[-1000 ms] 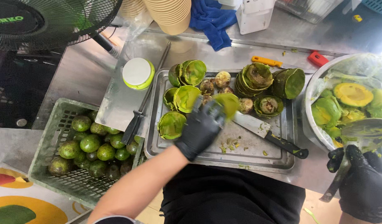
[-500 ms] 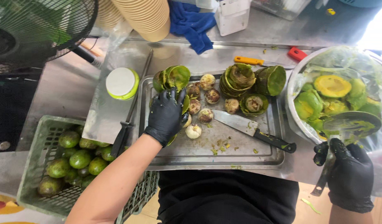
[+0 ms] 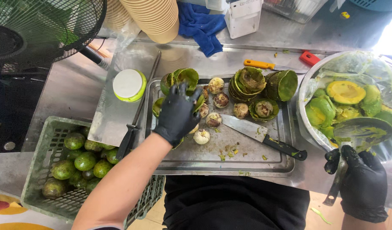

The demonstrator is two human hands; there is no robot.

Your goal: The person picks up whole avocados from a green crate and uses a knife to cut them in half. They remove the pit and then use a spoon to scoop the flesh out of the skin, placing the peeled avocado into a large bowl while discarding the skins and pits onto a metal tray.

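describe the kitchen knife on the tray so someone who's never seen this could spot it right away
Start at the steel tray in the middle of the counter, strewn with avocado pits and stacked empty skins. The knife lies loose right of the black-gloved left hand, blade towards the pits, black handle towards the tray's right edge. It is the only blade on the tray; the orange-handled tool lies behind it on the counter.
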